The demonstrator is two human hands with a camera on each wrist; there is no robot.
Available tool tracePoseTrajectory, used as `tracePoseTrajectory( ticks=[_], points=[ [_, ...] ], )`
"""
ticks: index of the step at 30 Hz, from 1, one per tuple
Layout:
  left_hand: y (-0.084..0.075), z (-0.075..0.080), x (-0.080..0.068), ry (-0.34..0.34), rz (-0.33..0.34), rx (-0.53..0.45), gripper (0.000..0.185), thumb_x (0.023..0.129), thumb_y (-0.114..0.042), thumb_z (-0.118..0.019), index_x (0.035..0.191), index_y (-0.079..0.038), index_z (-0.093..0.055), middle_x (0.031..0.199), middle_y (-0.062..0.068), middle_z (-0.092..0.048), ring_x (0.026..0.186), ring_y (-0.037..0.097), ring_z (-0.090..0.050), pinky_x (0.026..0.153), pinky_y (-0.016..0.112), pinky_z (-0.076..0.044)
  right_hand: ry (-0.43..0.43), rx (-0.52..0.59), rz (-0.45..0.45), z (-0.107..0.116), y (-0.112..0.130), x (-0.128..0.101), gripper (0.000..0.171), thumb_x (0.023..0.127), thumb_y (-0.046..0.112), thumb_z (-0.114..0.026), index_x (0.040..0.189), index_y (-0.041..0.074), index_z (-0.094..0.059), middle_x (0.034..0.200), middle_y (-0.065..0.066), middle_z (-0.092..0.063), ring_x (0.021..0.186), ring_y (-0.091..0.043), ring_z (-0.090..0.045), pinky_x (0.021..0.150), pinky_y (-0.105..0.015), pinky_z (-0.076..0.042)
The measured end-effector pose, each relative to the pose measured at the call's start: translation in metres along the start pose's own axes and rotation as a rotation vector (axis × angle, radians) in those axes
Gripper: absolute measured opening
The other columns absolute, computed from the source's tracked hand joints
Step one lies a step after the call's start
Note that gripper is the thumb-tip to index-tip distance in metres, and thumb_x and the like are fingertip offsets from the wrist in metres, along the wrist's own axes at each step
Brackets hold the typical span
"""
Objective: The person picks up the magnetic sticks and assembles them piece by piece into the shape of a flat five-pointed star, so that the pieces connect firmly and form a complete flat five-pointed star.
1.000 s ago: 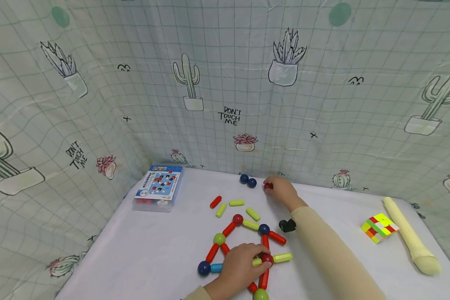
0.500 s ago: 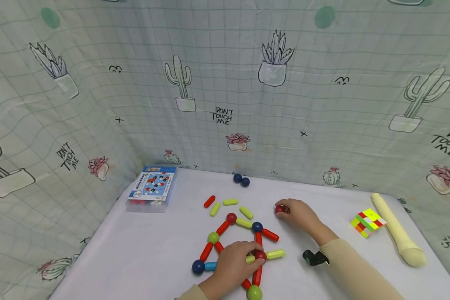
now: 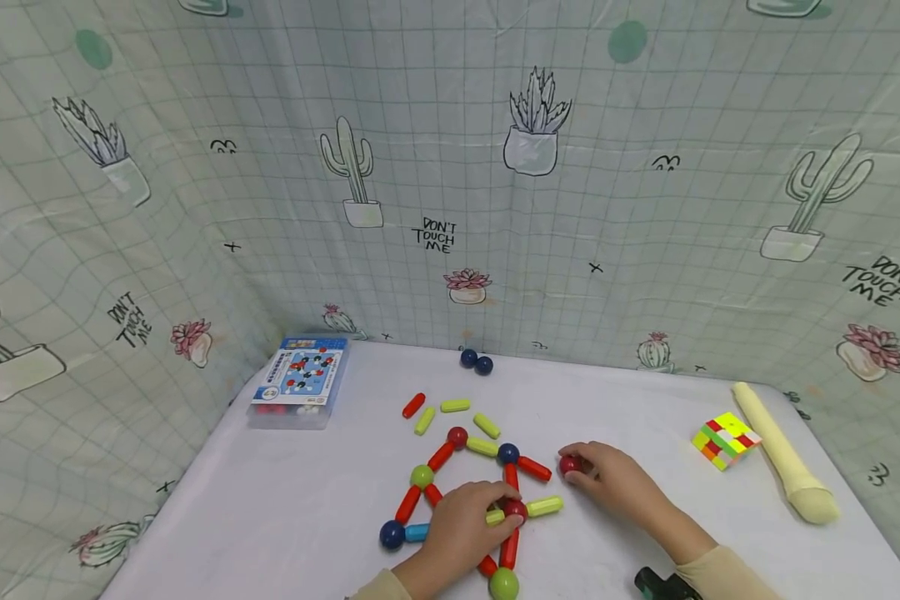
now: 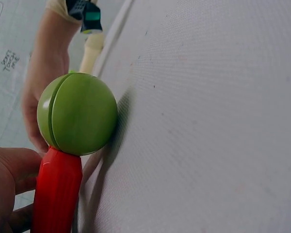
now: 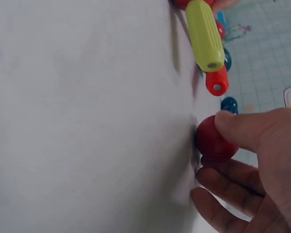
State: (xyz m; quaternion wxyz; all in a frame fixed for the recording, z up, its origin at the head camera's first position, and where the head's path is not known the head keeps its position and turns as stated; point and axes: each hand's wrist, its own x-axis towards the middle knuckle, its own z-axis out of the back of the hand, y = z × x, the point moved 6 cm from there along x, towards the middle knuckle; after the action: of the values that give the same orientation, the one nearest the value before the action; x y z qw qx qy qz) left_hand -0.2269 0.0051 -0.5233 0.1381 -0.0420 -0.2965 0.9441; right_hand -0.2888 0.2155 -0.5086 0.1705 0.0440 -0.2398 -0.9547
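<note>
A structure of magnetic-looking sticks and balls lies on the white table. My left hand (image 3: 461, 525) holds its red joint ball (image 3: 515, 509) between thumb and fingers, covering part of the sticks. A lime stick (image 3: 545, 506) points right from that ball, and a red stick (image 3: 535, 468) juts from a blue ball (image 3: 508, 453). Just right of these, my right hand (image 3: 618, 487) pinches a loose red ball (image 5: 214, 138) between thumb and fingertips, low over the table. The left wrist view shows the structure's green ball (image 4: 80, 114) on a red stick (image 4: 57, 191).
Behind the structure lie a loose red stick (image 3: 414, 406) and several lime sticks (image 3: 455, 406). Two blue balls (image 3: 476, 362) sit near the back edge. A plastic kit box (image 3: 300, 383) stands back left. At right are a puzzle cube (image 3: 727, 440) and a pale yellow club-shaped object (image 3: 783, 454).
My right hand has brought the red ball from the back edge towards me, beside the structure's right side. My left hand keeps its hold on the joint ball. The head view has shifted slightly.
</note>
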Motion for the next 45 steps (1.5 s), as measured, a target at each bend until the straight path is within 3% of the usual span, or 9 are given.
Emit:
tracePoseTrajectory(
  ticks=[6, 12, 18, 21, 26, 31, 35, 39, 45],
  points=[
    [-0.001, 0.002, -0.001, -0.006, -0.002, -0.002, 0.030, 0.087, -0.043, -0.080, 0.115, -0.034, -0.073, 0.100, -0.019, -0.068, 0.085, 0.005, -0.055, 0.078, 0.030, -0.051, 0.025, 0.107, 0.049, -0.007, 0.004, -0.011, 0.038, 0.091, 0.025, -0.078, 0.124, 0.011, -0.068, 0.099, 0.010, -0.067, 0.089, -0.007, -0.060, 0.079, -0.030, -0.054],
    [-0.001, 0.002, -0.001, -0.014, -0.013, -0.004, 0.029, 0.087, -0.042, -0.080, 0.114, -0.034, -0.073, 0.098, -0.019, -0.068, 0.085, 0.004, -0.055, 0.076, 0.029, -0.051, 0.015, 0.124, 0.104, -0.010, 0.005, -0.016, 0.038, 0.094, 0.033, -0.073, 0.125, 0.012, -0.067, 0.100, 0.014, -0.065, 0.092, -0.006, -0.060, 0.081, -0.030, -0.053],
    [0.001, 0.002, -0.001, -0.017, -0.005, 0.000, 0.030, 0.087, -0.042, -0.081, 0.115, -0.034, -0.073, 0.100, -0.019, -0.068, 0.085, 0.005, -0.055, 0.078, 0.030, -0.052, 0.068, 0.142, 0.112, -0.014, 0.002, -0.019, 0.057, 0.088, 0.047, -0.077, 0.134, 0.017, -0.062, 0.112, 0.009, -0.061, 0.101, -0.011, -0.057, 0.088, -0.033, -0.052],
    [0.002, 0.002, -0.001, -0.021, -0.008, -0.001, 0.030, 0.087, -0.042, -0.080, 0.115, -0.034, -0.073, 0.100, -0.019, -0.068, 0.084, 0.004, -0.055, 0.077, 0.030, -0.051, 0.054, 0.120, 0.120, -0.015, 0.004, -0.020, 0.061, 0.086, 0.049, -0.079, 0.135, 0.016, -0.062, 0.116, 0.006, -0.061, 0.103, -0.014, -0.057, 0.089, -0.037, -0.053],
    [0.002, 0.001, -0.001, -0.021, -0.016, -0.008, 0.030, 0.087, -0.043, -0.080, 0.115, -0.033, -0.073, 0.099, -0.019, -0.068, 0.083, 0.004, -0.054, 0.076, 0.029, -0.051, -0.013, 0.066, 0.111, -0.016, 0.006, -0.020, 0.056, 0.085, 0.045, -0.081, 0.131, 0.016, -0.064, 0.120, 0.005, -0.063, 0.108, -0.016, -0.059, 0.094, -0.044, -0.053],
    [0.000, 0.002, -0.001, -0.023, -0.016, -0.006, 0.030, 0.087, -0.043, -0.080, 0.114, -0.033, -0.074, 0.098, -0.019, -0.068, 0.083, 0.004, -0.054, 0.075, 0.029, -0.050, -0.052, 0.006, 0.119, -0.021, 0.006, -0.019, 0.052, 0.087, 0.046, -0.079, 0.129, 0.019, -0.065, 0.118, 0.009, -0.062, 0.109, -0.014, -0.059, 0.095, -0.044, -0.053],
    [0.000, 0.001, -0.001, -0.018, -0.011, 0.000, 0.030, 0.087, -0.043, -0.080, 0.115, -0.033, -0.073, 0.099, -0.019, -0.068, 0.084, 0.004, -0.055, 0.077, 0.030, -0.051, -0.079, -0.009, 0.183, -0.020, 0.008, -0.019, 0.051, 0.085, 0.039, -0.083, 0.129, 0.022, -0.064, 0.126, 0.006, -0.058, 0.114, -0.016, -0.059, 0.096, -0.045, -0.053],
    [0.000, 0.002, -0.001, -0.015, -0.008, 0.005, 0.030, 0.087, -0.043, -0.080, 0.115, -0.032, -0.074, 0.098, -0.019, -0.068, 0.083, 0.005, -0.054, 0.076, 0.030, -0.051, -0.114, -0.028, 0.285, -0.018, 0.015, -0.020, 0.041, 0.081, 0.027, -0.087, 0.118, 0.029, -0.069, 0.135, -0.003, -0.054, 0.114, -0.019, -0.057, 0.092, -0.043, -0.054],
    [0.001, 0.000, -0.001, -0.013, -0.033, -0.011, 0.029, 0.088, -0.043, -0.078, 0.115, -0.032, -0.073, 0.097, -0.020, -0.067, 0.083, 0.003, -0.054, 0.075, 0.028, -0.050, -0.088, -0.057, 0.332, -0.017, 0.023, -0.019, 0.027, 0.084, 0.026, -0.085, 0.104, 0.039, -0.072, 0.138, -0.002, -0.055, 0.116, -0.019, -0.055, 0.092, -0.043, -0.052]
  ],
)
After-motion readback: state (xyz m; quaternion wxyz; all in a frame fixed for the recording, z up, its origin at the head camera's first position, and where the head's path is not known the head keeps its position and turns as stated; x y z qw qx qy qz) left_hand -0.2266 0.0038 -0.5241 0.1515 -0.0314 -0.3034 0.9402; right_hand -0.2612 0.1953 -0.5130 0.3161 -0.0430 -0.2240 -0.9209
